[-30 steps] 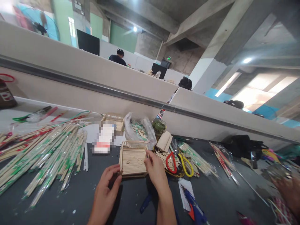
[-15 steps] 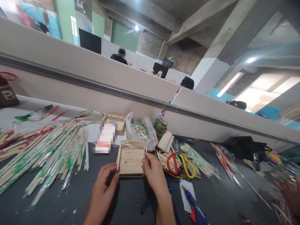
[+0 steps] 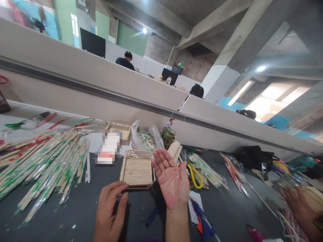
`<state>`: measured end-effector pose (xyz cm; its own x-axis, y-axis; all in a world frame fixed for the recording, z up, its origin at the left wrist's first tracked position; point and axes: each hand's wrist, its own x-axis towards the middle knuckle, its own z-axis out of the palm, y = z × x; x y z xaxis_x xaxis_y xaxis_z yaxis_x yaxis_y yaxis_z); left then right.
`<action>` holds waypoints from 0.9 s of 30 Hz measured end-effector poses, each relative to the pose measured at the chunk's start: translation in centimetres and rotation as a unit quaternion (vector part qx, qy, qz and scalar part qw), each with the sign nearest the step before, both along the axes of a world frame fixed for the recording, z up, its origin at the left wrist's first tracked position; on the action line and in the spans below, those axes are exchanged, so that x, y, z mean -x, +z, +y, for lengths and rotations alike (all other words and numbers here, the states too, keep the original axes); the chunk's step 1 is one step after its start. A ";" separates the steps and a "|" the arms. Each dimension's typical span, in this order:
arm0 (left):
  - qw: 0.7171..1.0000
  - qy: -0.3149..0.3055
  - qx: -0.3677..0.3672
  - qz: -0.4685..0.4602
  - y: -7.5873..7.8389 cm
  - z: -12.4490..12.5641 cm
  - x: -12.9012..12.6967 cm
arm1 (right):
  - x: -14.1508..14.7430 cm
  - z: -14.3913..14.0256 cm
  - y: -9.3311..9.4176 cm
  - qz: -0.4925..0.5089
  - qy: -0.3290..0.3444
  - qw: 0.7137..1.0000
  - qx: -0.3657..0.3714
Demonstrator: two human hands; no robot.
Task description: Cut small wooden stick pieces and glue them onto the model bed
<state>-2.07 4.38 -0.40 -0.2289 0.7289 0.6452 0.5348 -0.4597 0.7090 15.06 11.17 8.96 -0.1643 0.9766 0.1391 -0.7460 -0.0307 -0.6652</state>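
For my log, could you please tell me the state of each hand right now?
Left hand: partly open, gripping nothing, at the near left corner of the wooden-stick tray.
Right hand: open, palm showing, empty.

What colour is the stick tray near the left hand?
The tray is pale beige; see the head view.

Dark bench (image 3: pixel 83 208). Clock centred on stick-built tray (image 3: pixel 137 173): wrapped chopsticks (image 3: pixel 58 161) heaped at 9 o'clock, second tray (image 3: pixel 122 131) at 11, clear bag (image 3: pixel 157 136) of scraps at 1, more wrapped sticks (image 3: pixel 208 168) at 3, blue tool (image 3: pixel 205 220) at 4.
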 end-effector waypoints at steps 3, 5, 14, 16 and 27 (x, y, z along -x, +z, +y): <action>1.000 -0.006 0.001 -0.003 -0.3 0.2 0.0 | 0.1 -0.2 0.5 0.026 0.023 0.999 -0.005; 1.000 -0.006 -0.001 -0.006 -0.4 0.2 0.2 | -0.2 -0.3 0.6 0.023 0.024 0.999 -0.005; 0.999 -0.029 -0.023 0.006 -0.4 0.3 0.1 | -3.9 -1.2 0.9 -0.001 -0.097 0.995 0.008; 0.999 -0.032 -0.026 0.007 -0.5 0.3 0.1 | -4.8 -1.5 1.1 0.013 -0.122 0.992 0.013; 0.993 -0.038 0.054 -0.102 -1.3 -0.1 -0.8 | -3.0 -0.6 0.4 -0.342 -0.269 0.897 -0.077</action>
<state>-1.28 4.30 -1.67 -0.2885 0.8116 0.5080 0.3415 -0.4084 0.8465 18.02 10.53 9.31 0.2271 0.9175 0.3265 -0.0402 0.3438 -0.9382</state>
